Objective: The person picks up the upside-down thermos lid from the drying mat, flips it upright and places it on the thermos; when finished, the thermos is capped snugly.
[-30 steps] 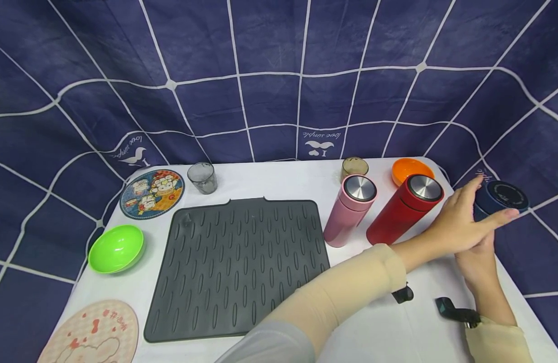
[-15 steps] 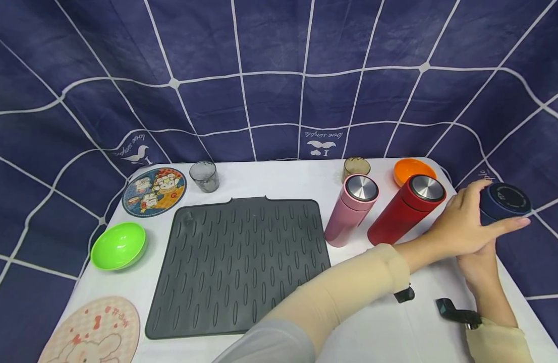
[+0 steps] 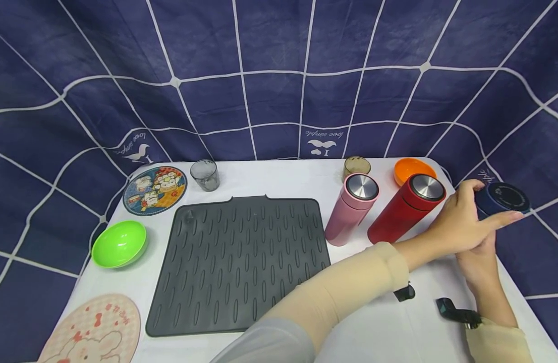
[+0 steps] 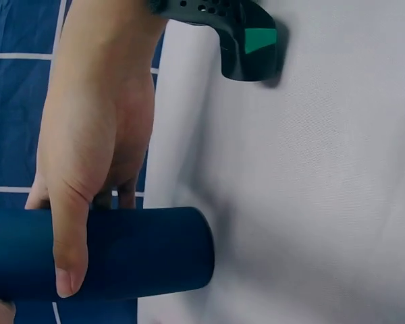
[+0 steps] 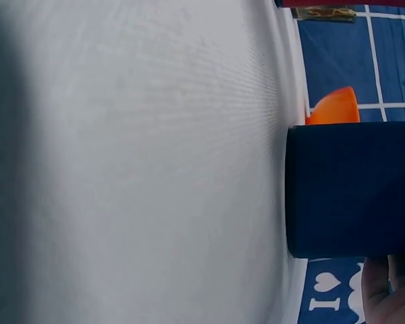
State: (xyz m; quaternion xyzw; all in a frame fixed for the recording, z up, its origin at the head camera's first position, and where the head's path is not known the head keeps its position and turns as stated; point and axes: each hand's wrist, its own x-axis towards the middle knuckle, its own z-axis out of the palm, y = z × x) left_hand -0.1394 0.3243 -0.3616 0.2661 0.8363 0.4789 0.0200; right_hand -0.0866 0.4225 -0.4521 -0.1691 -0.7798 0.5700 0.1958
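Note:
A dark blue thermos (image 4: 148, 253) with a round dark lid (image 3: 509, 196) stands at the right edge of the white table, its base close to the tabletop. My right hand (image 4: 88, 148) grips its body, the thumb laid across the side. Above it, my left hand (image 3: 458, 222) curves round the lid, thumb at the front and fingers at the far side. The left forearm crosses over the table from the lower left. In the right wrist view the thermos body (image 5: 354, 189) fills the right side, with fingers (image 5: 385, 293) below it.
A red thermos (image 3: 403, 212) and a pink thermos (image 3: 351, 212) stand left of the hands, an orange bowl (image 3: 403, 171) and amber glass (image 3: 349, 164) behind. Further left are a grey drying mat (image 3: 242, 262), grey glass (image 3: 205, 175), green bowl (image 3: 120, 244) and two round mats (image 3: 155, 190).
My left hand closes in round the lid, then eases back left a little, the thumb and fingers shifting on it. The lid shifts slightly with this. My right hand stays in place.

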